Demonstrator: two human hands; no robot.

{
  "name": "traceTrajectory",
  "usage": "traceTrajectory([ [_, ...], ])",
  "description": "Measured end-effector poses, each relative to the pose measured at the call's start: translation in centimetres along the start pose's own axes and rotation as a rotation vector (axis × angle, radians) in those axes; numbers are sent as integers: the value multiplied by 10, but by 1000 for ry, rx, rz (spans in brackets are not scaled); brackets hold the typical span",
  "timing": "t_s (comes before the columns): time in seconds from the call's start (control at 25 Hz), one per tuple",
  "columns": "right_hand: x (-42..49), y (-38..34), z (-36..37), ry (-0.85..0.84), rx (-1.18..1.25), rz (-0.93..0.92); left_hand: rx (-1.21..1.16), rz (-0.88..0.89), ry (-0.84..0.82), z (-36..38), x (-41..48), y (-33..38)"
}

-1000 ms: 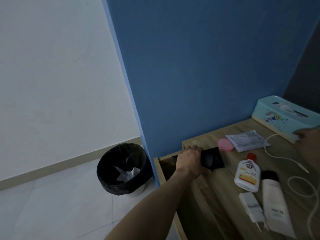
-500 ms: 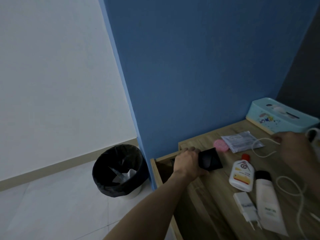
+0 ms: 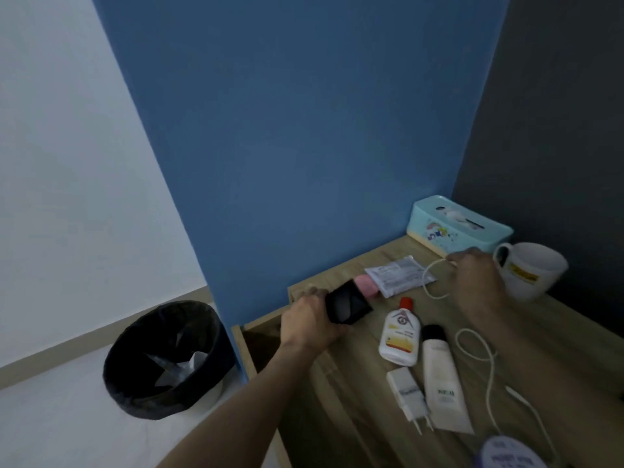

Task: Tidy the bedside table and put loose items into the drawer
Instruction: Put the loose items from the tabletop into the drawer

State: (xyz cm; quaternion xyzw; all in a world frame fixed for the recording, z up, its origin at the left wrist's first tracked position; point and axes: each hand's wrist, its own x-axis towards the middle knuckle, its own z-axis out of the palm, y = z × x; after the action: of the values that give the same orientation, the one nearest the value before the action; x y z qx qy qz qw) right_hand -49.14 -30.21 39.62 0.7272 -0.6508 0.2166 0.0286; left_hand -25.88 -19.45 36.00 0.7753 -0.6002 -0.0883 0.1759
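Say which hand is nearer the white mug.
Right. The right hand, pinching the white cable, lies beside the white mug; the left hand, gripping a black case, is across the table.

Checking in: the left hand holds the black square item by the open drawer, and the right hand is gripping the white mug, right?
Not quite. The right hand pinches the white cable, not the white mug, which stands just beside it. The head view shows this. The rest holds: the left hand holds the black square item by the open drawer.
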Motion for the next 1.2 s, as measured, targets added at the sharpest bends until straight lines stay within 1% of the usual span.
traceTrajectory([
  [0.08, -12, -14, 10, -54, 91, -38, -110, -167, 36, 7, -2, -7],
  [0.16, -31, -32, 27, -230, 199, -46, -272, -352, 27, 15, -7, -15],
  [0.24, -50, -43, 44, -422, 181, -63, -400, -508, -6, 25, -13, -23],
  [0.28, -58, -45, 50, -496, 137, -71, -431, -560, -19, 31, -17, -27],
  [0.32, -64, -47, 53, -535, 68, -92, -449, -600, -31, 36, -22, -32],
  [0.4, -70, -49, 52, -536, -67, -129, -472, -651, -61, 48, -31, -38],
  [0.48, -70, -51, 54, -555, -115, -131, -486, -690, -114, 59, -42, -43],
  [0.56, -66, -51, 55, -589, -82, -139, -456, -690, -167, 69, -52, -47],
  [0.64, -63, -52, 59, -581, -39, -167, -405, -685, -224, 76, -60, -51],
  [0.72, -67, -53, 65, -531, -35, -180, -375, -688, -248, 78, -66, -53],
  [0.8, -71, -52, 70, -467, -15, -179, -370, -691, -237, 80, -68, -56],
  [0.88, -78, -58, 70, -380, 11, -227, -379, -717, -215, 75, -72, -61],
  [0.96, -88, -71, 66, -314, 100, -295, -401, -721, -195, 71, -79, -64],
  [1.0, -95, -83, 65, -296, 200, -336, -401, -708, -181, 70, -81, -65],
  [1.08, -114, -115, 67, -315, 379, -461, -380, -721, -168, 65, -88, -68],
  [1.16, -137, -139, 76, -360, 399, -572, -363, -746, -172, 63, -89, -71],
  [1.2, -147, -149, 84, -387, 397, -592, -350, -754, -175, 59, -88, -74],
])
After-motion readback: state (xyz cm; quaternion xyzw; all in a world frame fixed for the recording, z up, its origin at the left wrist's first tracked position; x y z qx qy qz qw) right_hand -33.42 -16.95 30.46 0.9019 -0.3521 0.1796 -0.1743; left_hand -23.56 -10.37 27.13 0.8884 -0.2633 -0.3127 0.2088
